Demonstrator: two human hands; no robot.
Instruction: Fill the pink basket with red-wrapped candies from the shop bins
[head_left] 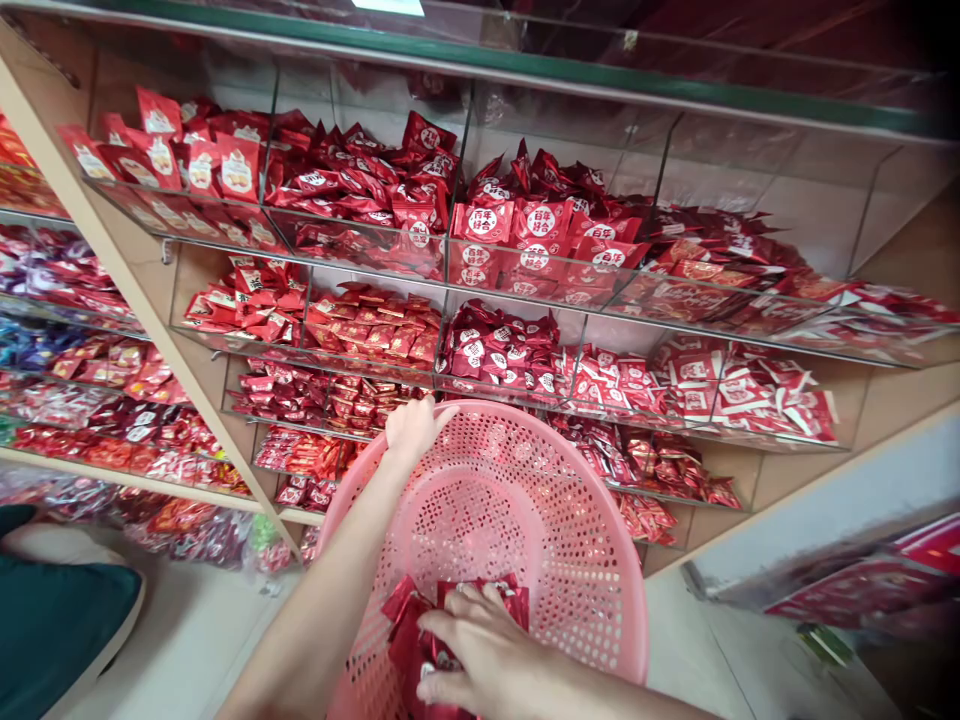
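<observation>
Two hands: left (411,428) gripping pink basket (589,545), right (476,645) touching red packets (407,640)

Glass-fronted shelves (555,315) rise in tiers within a pale wooden frame (142,300), divided by clear panels into compartments heaped with small red packets (360,320). On the light tiled floor (202,610), plastic bags of packets (187,530) lie beneath the left-hand shelves.

Matt pink plastic basket (562,500) (perforated), glossy red foil-like packets (541,215), clear shiny shelf dividers (536,262), smooth wood-look frame (124,270), glossy pale floor (187,620)
</observation>
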